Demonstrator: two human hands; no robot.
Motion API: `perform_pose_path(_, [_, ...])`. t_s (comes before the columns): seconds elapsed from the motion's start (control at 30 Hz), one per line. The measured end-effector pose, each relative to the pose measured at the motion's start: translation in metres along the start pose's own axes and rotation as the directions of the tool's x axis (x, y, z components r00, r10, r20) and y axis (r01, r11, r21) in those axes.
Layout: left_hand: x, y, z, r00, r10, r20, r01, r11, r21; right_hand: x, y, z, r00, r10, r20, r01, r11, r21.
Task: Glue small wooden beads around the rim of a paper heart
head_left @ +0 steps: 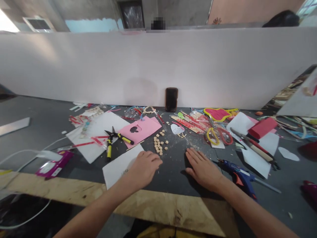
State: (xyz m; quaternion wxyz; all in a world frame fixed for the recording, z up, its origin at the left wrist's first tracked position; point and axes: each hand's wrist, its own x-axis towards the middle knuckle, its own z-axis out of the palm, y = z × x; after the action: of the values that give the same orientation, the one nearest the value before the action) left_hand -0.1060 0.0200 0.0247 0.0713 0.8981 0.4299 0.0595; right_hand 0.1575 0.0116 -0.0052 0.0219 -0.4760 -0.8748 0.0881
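My left hand (148, 167) rests over the right edge of a white paper sheet (116, 168). Its fingers are loosely bent to the right, with nothing seen in them. Just beyond its fingertips, small pale lumpy pieces (157, 145) like wooden beads lie in a curved cluster. My right hand (201, 167) is laid flat on the dark tabletop (170, 180), palm down and fingers stretched forward. Fine pale crumbs (193, 144) are scattered beyond its fingertips. A blue glue gun (239, 177) lies just right of that hand.
Yellow-and-black pliers (114, 138) lie by pink cut paper (140, 129). A phone (171, 99) leans against the white partition (99, 66). Right of centre are red-and-pale sticks (190, 122), scissors (213, 136) and a red block (263, 128). A purple power strip (54, 164) is at left.
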Motion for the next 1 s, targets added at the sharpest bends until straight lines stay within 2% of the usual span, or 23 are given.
perform_pose_path(0.03, [-0.001,-0.004,-0.001,0.999,-0.043,-0.010,0.044,0.999,0.018,0.005,-0.002,-0.003,1.000,0.009,-0.005,-0.009,1.000,-0.001])
perform_pose_path(0.07, [-0.001,-0.008,-0.003,0.996,-0.086,-0.021,0.086,0.996,0.035,0.009,-0.008,-0.004,0.999,-0.045,0.025,0.044,0.999,0.019])
perform_pose_path(0.13, [0.002,-0.015,-0.006,0.988,-0.152,-0.035,0.154,0.986,0.060,0.016,-0.031,0.000,0.963,-0.245,0.108,0.234,0.966,0.106])
perform_pose_path(0.2, [0.006,-0.019,-0.008,0.983,-0.183,-0.029,0.184,0.981,0.066,0.021,-0.060,0.011,0.911,-0.400,0.101,0.377,0.907,0.187])
perform_pose_path(0.23, [0.007,-0.019,-0.008,0.983,-0.184,-0.022,0.185,0.981,0.058,0.024,-0.071,0.017,0.894,-0.441,0.081,0.416,0.884,0.214])
perform_pose_path(0.3, [0.009,-0.019,-0.007,0.985,-0.171,-0.013,0.172,0.985,0.030,0.031,-0.081,0.025,0.900,-0.431,0.061,0.409,0.886,0.217])
perform_pose_path(0.37, [0.009,-0.019,-0.004,0.988,-0.155,-0.018,0.155,0.988,0.000,0.037,-0.072,0.026,0.935,-0.351,0.049,0.335,0.920,0.202])
perform_pose_path(0.43, [0.008,-0.020,-0.001,0.989,-0.143,-0.022,0.143,0.990,-0.023,0.040,-0.049,0.020,0.970,-0.241,0.026,0.229,0.947,0.225])
perform_pose_path(0.5, [0.008,-0.021,0.000,0.992,-0.127,-0.019,0.126,0.991,-0.040,0.040,-0.021,0.011,0.996,-0.086,-0.012,0.085,0.927,0.364])
perform_pose_path(0.53, [0.009,-0.021,0.000,0.993,-0.116,-0.019,0.115,0.992,-0.047,0.039,-0.007,0.006,0.999,0.013,-0.041,0.008,0.881,0.474])
perform_pose_path(0.67, [0.020,-0.013,-0.001,0.996,-0.063,-0.060,0.056,0.993,-0.106,0.033,0.034,-0.008,0.967,0.231,-0.112,-0.118,0.787,0.606])
perform_pose_path(0.77, [0.039,0.009,-0.001,0.992,-0.032,-0.122,0.011,0.985,-0.173,0.031,0.044,-0.016,0.922,0.360,-0.146,-0.124,0.628,0.769])
perform_pose_path(0.9, [0.079,0.057,0.006,0.979,0.090,-0.185,-0.142,0.947,-0.288,0.030,0.031,-0.025,0.882,0.445,-0.154,-0.034,0.386,0.922])
perform_pose_path(0.97, [0.102,0.082,0.013,0.970,0.153,-0.190,-0.216,0.902,-0.374,0.030,0.019,-0.031,0.856,0.498,-0.141,0.040,0.208,0.977])
perform_pose_path(1.0, [0.113,0.094,0.016,0.971,0.139,-0.193,-0.209,0.884,-0.418,0.029,0.013,-0.035,0.829,0.547,-0.114,0.110,0.040,0.993])
